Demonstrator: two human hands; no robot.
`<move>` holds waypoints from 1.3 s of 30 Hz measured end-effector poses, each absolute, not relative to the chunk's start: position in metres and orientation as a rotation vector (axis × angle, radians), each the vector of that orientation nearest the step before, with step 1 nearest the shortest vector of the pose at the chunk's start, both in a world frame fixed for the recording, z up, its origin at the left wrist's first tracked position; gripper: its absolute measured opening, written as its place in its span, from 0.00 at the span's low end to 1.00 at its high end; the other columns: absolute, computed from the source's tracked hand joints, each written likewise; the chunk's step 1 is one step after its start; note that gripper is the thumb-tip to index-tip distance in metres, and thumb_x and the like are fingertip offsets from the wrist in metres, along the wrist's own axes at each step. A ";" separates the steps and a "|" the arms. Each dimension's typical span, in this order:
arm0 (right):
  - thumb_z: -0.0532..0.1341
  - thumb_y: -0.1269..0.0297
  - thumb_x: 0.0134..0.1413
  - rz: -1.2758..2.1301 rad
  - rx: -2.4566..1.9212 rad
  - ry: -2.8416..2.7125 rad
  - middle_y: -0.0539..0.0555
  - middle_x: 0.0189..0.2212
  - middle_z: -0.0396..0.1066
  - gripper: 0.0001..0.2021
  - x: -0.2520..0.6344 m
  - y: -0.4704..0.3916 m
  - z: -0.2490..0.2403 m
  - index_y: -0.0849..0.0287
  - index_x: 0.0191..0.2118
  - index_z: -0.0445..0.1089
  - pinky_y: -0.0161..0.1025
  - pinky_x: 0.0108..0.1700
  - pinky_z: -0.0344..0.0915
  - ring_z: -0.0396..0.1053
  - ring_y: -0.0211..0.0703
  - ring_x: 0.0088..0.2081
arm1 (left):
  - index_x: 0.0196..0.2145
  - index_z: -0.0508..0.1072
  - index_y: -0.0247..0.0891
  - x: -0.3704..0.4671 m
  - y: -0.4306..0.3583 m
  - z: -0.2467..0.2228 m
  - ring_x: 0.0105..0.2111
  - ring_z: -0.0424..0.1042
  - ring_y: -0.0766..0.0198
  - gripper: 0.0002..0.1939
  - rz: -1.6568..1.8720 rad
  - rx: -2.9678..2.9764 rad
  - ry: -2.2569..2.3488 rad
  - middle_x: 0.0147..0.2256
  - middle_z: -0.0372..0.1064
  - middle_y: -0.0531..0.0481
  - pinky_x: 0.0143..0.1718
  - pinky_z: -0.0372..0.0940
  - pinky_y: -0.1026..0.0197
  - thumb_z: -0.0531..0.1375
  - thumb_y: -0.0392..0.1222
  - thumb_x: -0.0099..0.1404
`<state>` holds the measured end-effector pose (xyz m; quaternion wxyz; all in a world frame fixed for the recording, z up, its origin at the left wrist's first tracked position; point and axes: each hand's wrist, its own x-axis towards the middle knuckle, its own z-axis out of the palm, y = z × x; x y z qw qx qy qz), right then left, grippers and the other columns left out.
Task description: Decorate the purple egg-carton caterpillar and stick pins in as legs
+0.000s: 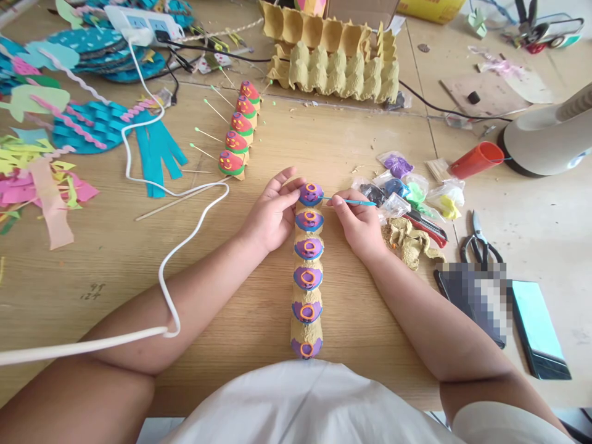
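An egg-carton strip (309, 262) lies lengthwise in front of me, its several bumps covered in purple clay with blue edges, orange rings and small faces. My left hand (274, 206) steadies the far end of this strip, with thumb and fingers against the last bump. In my right hand (358, 221) is a thin blue modelling tool (354, 202), pinched between thumb and fingers. Its tip points left and meets the face on the far bump. Beyond my left hand stands a second egg-carton strip (237, 132) with red and green bumps and pale sticks poking out.
Bags of coloured clay (407, 185), a red utility knife (428, 228), scissors (481, 240) and a phone (539, 327) lie to the right. Egg cartons (342, 68) stand at the back. A white cable (169, 271) crosses the left side, near blue paper crafts (92, 126).
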<state>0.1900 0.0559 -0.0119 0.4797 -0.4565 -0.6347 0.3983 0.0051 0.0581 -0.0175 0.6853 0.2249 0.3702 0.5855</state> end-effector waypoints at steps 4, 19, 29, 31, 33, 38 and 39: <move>0.62 0.44 0.63 0.982 -1.141 -1.544 0.52 0.31 0.73 0.19 0.189 0.055 -0.011 0.56 0.33 0.73 0.41 0.42 0.67 0.69 0.43 0.36 | 0.52 0.72 0.48 0.005 0.058 -0.017 0.46 0.80 0.66 0.22 1.310 0.511 0.837 0.43 0.79 0.56 0.54 0.71 0.61 0.65 0.29 0.63; 0.62 0.41 0.62 0.972 -1.121 -1.586 0.52 0.32 0.72 0.21 0.190 0.054 -0.008 0.56 0.33 0.74 0.42 0.44 0.67 0.69 0.43 0.37 | 0.51 0.73 0.47 0.006 0.058 -0.016 0.46 0.79 0.67 0.21 1.312 0.511 0.844 0.43 0.78 0.56 0.54 0.71 0.61 0.65 0.28 0.63; 0.62 0.41 0.63 0.960 -1.108 -1.588 0.52 0.33 0.73 0.21 0.190 0.055 -0.009 0.56 0.34 0.75 0.42 0.45 0.67 0.70 0.44 0.38 | 0.49 0.73 0.47 0.006 0.058 -0.016 0.45 0.80 0.67 0.20 1.312 0.494 0.833 0.42 0.78 0.57 0.53 0.71 0.62 0.65 0.28 0.62; 0.62 0.41 0.63 0.961 -1.120 -1.588 0.53 0.33 0.73 0.21 0.190 0.054 -0.009 0.55 0.34 0.75 0.43 0.45 0.67 0.70 0.44 0.38 | 0.49 0.73 0.47 0.006 0.058 -0.016 0.45 0.80 0.67 0.20 1.309 0.502 0.842 0.42 0.79 0.56 0.54 0.71 0.61 0.65 0.28 0.63; 0.61 0.41 0.63 0.962 -1.130 -1.591 0.53 0.33 0.73 0.21 0.190 0.054 -0.008 0.55 0.34 0.75 0.43 0.46 0.67 0.70 0.44 0.38 | 0.49 0.73 0.47 0.006 0.058 -0.016 0.46 0.80 0.66 0.19 1.309 0.505 0.850 0.43 0.79 0.56 0.54 0.71 0.61 0.65 0.28 0.63; 0.62 0.43 0.63 0.976 -1.134 -1.574 0.52 0.33 0.73 0.20 0.190 0.054 -0.007 0.55 0.34 0.75 0.42 0.45 0.67 0.69 0.43 0.38 | 0.49 0.74 0.47 0.006 0.058 -0.016 0.46 0.79 0.66 0.20 1.311 0.499 0.840 0.42 0.79 0.56 0.53 0.71 0.62 0.64 0.27 0.62; 0.62 0.43 0.63 0.980 -1.128 -1.568 0.52 0.32 0.73 0.19 0.190 0.054 -0.007 0.55 0.34 0.75 0.42 0.45 0.67 0.69 0.43 0.37 | 0.48 0.73 0.47 0.006 0.058 -0.015 0.46 0.79 0.66 0.20 1.313 0.494 0.835 0.42 0.79 0.56 0.53 0.71 0.62 0.64 0.27 0.62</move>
